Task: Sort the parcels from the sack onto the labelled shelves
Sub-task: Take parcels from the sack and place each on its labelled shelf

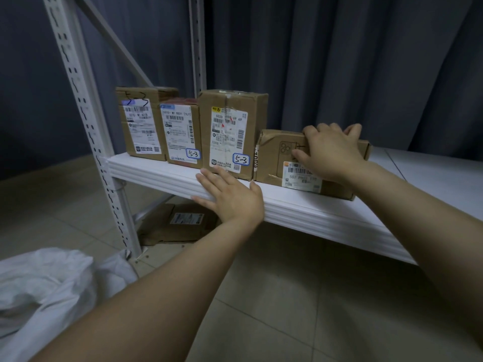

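A white shelf [313, 215] carries a row of cardboard parcels. From the left stand three upright parcels: one [141, 124] with "5-3" written by hand, a second [180, 134] and a taller third [230, 134], both with blue-edged "5-3" stickers. At the right end lies a low flat parcel [277, 163] with a phone outline printed on it. My right hand [332, 150] grips its top edge, fingers over the back and thumb on the front. My left hand [232, 197] rests flat and spread on the shelf's front edge, holding nothing. The white sack [44, 286] lies crumpled at the lower left.
A perforated white upright [86, 121] stands at the shelf's left end. Under the shelf a flat cardboard parcel [180, 223] lies on the tiled floor. Dark curtains hang behind. The shelf board runs on to the right of the flat parcel.
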